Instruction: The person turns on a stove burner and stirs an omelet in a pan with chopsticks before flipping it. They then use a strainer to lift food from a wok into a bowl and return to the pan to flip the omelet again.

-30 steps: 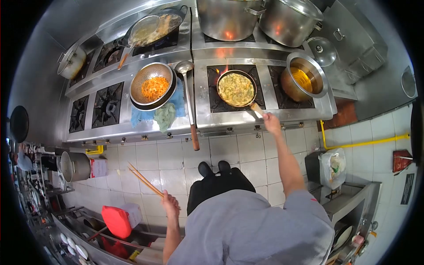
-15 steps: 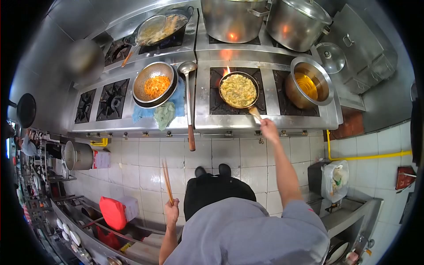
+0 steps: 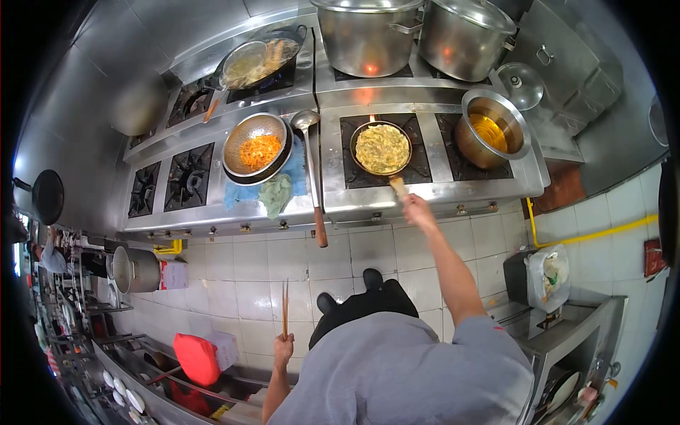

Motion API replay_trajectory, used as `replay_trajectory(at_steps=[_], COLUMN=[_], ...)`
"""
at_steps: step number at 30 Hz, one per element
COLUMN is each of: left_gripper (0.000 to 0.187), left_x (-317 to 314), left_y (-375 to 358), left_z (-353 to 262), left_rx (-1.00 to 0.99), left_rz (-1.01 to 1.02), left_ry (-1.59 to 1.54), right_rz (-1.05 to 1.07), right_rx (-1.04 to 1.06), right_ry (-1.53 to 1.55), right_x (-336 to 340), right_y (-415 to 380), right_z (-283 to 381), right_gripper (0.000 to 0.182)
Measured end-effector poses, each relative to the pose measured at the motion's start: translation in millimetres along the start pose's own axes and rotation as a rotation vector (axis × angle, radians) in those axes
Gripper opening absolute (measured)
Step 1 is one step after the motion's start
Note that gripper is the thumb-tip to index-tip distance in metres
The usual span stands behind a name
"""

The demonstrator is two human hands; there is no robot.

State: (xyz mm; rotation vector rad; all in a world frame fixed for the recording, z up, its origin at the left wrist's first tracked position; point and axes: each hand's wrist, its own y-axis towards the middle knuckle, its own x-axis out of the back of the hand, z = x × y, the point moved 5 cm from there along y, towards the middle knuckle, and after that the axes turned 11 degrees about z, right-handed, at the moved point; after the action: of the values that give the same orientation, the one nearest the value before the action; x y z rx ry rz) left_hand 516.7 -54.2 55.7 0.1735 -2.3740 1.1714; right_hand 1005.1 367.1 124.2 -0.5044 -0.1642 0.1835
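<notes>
A round pan (image 3: pixel 355 157) on a front burner holds a yellow-green egg-like mixture (image 3: pixel 382 148) that covers its base. My right hand (image 3: pixel 418 212) is closed round the pan's pale handle (image 3: pixel 398 186), which points toward me. Low over the floor, my left hand (image 3: pixel 283 346) grips long wooden chopsticks (image 3: pixel 285 312), their tips pointing away from me. Left of the pan, a metal strainer bowl (image 3: pixel 239 133) with orange shreds (image 3: pixel 260 151) sits on a dark pan. A long ladle (image 3: pixel 312 170) lies beside it.
A pot of yellow oil (image 3: pixel 520 145) stands right of the pan. Two large lidded pots (image 3: pixel 368 42) are behind. At the back left, a wok (image 3: pixel 290 46) holds frying food and a strainer (image 3: pixel 241 64). A green cloth (image 3: pixel 275 195) hangs at the stove's front edge.
The camera view has shifted and turned slightly. My feet have moved apart. The chopsticks now point more directly forward, and the flame beside the pan has changed shape.
</notes>
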Motion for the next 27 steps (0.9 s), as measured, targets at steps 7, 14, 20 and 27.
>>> replay_trajectory(at_steps=[7, 14, 20, 27], left_gripper=[0.027, 0.029, 0.028, 0.027], left_x=[28, 22, 24, 35], left_y=[-1, -19, 4, 11], left_z=[76, 70, 81, 85], left_rx=[0.134, 0.105, 0.047, 0.116], left_rz=[-0.016, 0.031, 0.0, -0.028], left_ry=[-0.12, -0.038, -0.052, -0.093], right_rz=[-0.319, -0.042, -0.418, -0.467], right_rx=[0.065, 0.021, 0.175, 0.124], right_ry=[-0.563, -0.021, -0.697, -0.594], right_x=[101, -48, 46, 45], right_y=[21, 3, 6, 21], right_z=[27, 4, -1, 4], right_gripper=[0.03, 0.03, 0.033, 0.031])
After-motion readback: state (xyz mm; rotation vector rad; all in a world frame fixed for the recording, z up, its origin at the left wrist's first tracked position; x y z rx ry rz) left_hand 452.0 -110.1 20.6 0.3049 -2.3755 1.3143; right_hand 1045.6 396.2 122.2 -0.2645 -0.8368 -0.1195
